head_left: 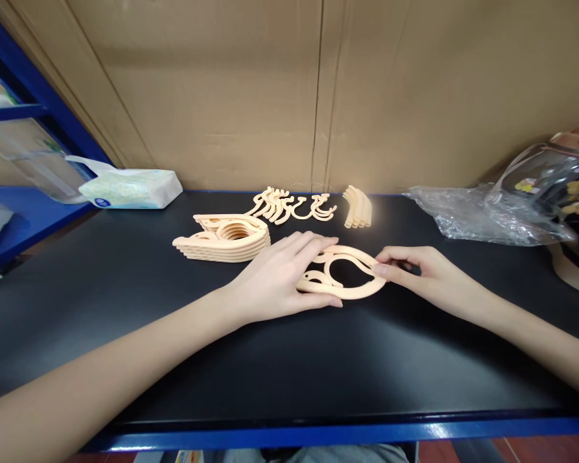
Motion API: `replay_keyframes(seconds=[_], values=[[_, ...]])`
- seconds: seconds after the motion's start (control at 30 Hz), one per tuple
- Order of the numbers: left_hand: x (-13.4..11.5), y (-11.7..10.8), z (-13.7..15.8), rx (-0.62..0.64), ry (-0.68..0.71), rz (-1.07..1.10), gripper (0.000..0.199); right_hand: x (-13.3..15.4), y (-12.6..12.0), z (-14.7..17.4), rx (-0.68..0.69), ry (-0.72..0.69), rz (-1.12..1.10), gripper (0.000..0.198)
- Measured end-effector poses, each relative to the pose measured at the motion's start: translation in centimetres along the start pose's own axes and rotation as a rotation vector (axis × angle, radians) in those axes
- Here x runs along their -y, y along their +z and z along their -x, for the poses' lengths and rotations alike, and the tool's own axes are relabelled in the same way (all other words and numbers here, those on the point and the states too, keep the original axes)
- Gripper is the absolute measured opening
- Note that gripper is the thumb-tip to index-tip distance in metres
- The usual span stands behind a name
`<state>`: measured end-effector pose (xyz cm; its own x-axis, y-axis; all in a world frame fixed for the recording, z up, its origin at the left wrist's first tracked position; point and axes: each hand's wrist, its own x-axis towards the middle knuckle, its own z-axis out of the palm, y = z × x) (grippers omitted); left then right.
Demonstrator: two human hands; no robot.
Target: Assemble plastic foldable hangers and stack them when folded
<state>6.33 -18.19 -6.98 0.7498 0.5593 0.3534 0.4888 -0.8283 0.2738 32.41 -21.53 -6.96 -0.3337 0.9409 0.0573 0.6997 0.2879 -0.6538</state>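
A beige plastic folding hanger (359, 292), folded into a leaf-like shape, lies on the black tabletop in front of me. My left hand (289, 273) covers its left end, thumb along the near edge and fingers along the far edge. At the rounded right end, my right hand (415, 273) pinches the hanger between thumb and fingers. Just beyond my left hand sits a neat stack of similar folded hangers (222, 247). Farther back are loose beige hooks (273, 206), several overlapping in a row, and a bundle of short curved beige strips (358, 207).
A tissue pack (132, 188) lies at the back left beside a blue shelf frame (33, 212). Crumpled clear plastic (482, 215) and a transparent bag (554, 173) occupy the right side. Cardboard (231, 90) walls off the back; the table's blue front edge (338, 434) is nearest me.
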Motion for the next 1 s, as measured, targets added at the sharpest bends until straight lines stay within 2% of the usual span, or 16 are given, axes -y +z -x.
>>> replay_keyframes(seconds=[0.17, 0.3, 1.0], values=[[-0.08, -0.38, -0.14, -0.064, 0.065, -0.092, 0.069, 0.32, -0.02, -0.16, 0.054, 0.073, -0.246, 0.035], [-0.2, -0.4, -0.11, -0.066, 0.112, -0.152, 0.072, 0.55, -0.01, -0.25, 0.103, 0.122, -0.375, 0.033], [-0.27, -0.56, -0.01, -0.039, 0.179, -0.252, 0.07, 0.3, 0.15, -0.32, 0.132, 0.156, -0.432, 0.032]])
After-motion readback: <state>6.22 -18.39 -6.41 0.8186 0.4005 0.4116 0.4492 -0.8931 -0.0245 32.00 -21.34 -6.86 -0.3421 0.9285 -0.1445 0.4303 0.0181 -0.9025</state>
